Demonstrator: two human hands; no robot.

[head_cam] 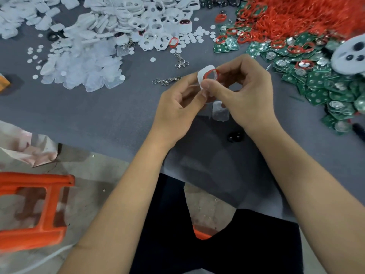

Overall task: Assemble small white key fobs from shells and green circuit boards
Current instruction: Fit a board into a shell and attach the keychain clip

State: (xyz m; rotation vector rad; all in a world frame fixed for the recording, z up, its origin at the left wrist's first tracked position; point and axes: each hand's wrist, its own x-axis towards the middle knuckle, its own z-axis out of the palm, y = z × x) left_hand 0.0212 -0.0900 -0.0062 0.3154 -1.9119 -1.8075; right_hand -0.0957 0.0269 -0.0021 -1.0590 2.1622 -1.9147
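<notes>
Shell [203, 76] between both hands' fingers [209, 84]

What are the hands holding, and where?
Both hands pinch one white shell by its edges; a red ring lies on it.

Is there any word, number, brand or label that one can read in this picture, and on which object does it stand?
None can be read.
Green circuit boards: any print is too small and blurred.
White shell held in the left hand and right hand: no text visible.
White shell pile: no text visible.
</notes>
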